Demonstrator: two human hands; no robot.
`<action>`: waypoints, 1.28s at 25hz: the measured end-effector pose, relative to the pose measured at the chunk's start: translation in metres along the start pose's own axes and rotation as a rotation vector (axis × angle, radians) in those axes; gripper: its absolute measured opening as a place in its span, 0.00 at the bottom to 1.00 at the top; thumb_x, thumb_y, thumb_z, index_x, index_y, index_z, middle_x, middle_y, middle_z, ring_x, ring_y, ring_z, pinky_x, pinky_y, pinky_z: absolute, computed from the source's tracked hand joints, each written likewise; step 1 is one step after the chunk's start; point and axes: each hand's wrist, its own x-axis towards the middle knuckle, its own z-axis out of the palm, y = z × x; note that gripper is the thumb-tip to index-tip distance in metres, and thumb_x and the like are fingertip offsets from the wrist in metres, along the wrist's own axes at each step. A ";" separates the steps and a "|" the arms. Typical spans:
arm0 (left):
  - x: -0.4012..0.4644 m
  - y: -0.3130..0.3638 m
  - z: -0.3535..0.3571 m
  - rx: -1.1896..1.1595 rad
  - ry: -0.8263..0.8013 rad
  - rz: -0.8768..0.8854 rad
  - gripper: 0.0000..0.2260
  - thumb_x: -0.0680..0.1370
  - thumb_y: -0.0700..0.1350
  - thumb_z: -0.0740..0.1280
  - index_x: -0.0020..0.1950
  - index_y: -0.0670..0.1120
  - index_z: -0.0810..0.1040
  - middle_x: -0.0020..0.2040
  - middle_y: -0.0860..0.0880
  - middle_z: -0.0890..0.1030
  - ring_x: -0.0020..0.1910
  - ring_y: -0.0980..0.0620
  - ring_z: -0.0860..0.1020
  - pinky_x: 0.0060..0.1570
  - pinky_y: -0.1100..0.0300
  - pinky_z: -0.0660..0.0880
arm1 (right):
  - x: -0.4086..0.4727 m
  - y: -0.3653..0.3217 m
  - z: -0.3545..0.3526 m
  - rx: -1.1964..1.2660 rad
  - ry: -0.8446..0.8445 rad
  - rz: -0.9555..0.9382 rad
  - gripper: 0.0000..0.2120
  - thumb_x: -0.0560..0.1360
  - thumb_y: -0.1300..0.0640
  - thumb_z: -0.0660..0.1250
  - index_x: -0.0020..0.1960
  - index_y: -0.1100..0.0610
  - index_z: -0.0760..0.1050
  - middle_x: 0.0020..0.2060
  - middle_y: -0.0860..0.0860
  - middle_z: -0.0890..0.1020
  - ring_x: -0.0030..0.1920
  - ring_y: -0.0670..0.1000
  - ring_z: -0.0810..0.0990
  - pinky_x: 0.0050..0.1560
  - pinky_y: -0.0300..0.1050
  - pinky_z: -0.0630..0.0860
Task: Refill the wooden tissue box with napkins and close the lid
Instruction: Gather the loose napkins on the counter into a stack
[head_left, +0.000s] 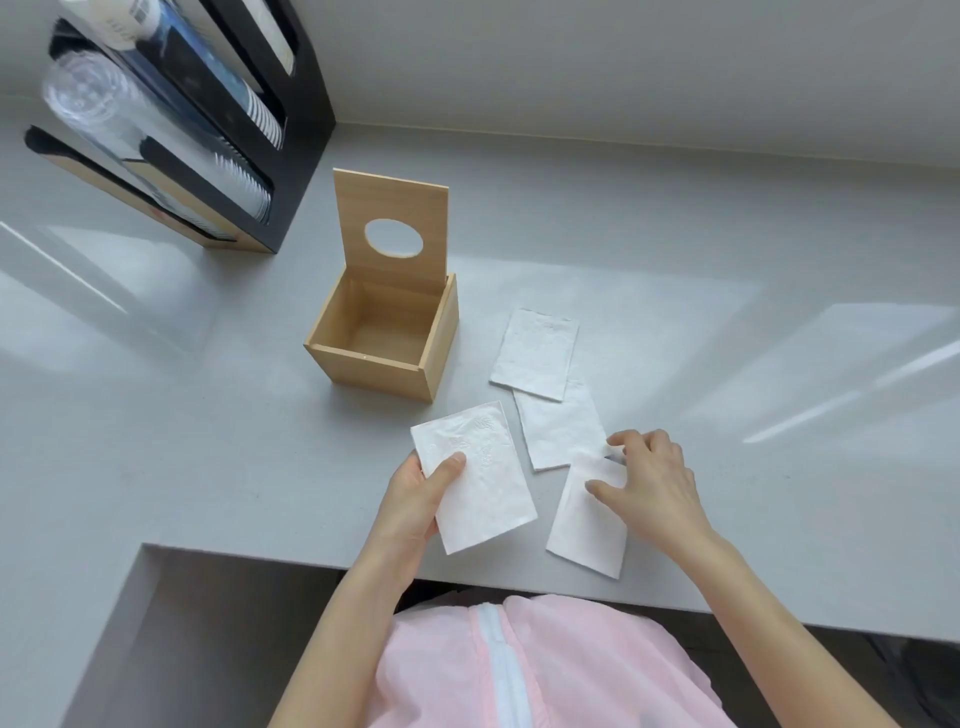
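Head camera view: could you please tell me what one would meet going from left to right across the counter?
Black cup dispenser → wooden tissue box, lid up → napkin held in the left hand → the three napkins lying on the counter → right hand, resting on the nearest of them.

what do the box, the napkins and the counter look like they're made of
Tissue box: light wood or wood veneer, matte, faint grain showing. Napkins: thin white paper, soft, with embossed patterns. Counter: pale grey, smooth, reflecting window light; probably stone or solid surface, unclear which.
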 end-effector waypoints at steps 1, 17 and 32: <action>0.002 -0.001 0.004 -0.013 0.012 -0.001 0.08 0.77 0.43 0.63 0.55 0.47 0.75 0.48 0.51 0.82 0.45 0.52 0.81 0.46 0.58 0.75 | 0.003 0.004 0.000 -0.002 0.006 0.008 0.23 0.72 0.51 0.67 0.64 0.55 0.66 0.60 0.54 0.69 0.63 0.55 0.65 0.59 0.47 0.65; 0.001 -0.002 0.024 -0.014 0.060 0.041 0.08 0.77 0.38 0.62 0.46 0.51 0.76 0.44 0.53 0.82 0.41 0.56 0.80 0.45 0.60 0.75 | 0.009 0.017 -0.026 0.559 -0.149 -0.089 0.03 0.73 0.58 0.68 0.41 0.52 0.76 0.38 0.47 0.80 0.40 0.47 0.76 0.39 0.37 0.69; 0.006 0.011 0.006 0.024 -0.075 0.053 0.10 0.79 0.46 0.59 0.54 0.48 0.80 0.44 0.50 0.84 0.42 0.52 0.82 0.38 0.60 0.78 | 0.008 -0.078 -0.032 0.717 -0.490 -0.298 0.07 0.75 0.56 0.67 0.40 0.47 0.77 0.36 0.44 0.78 0.38 0.43 0.77 0.40 0.37 0.74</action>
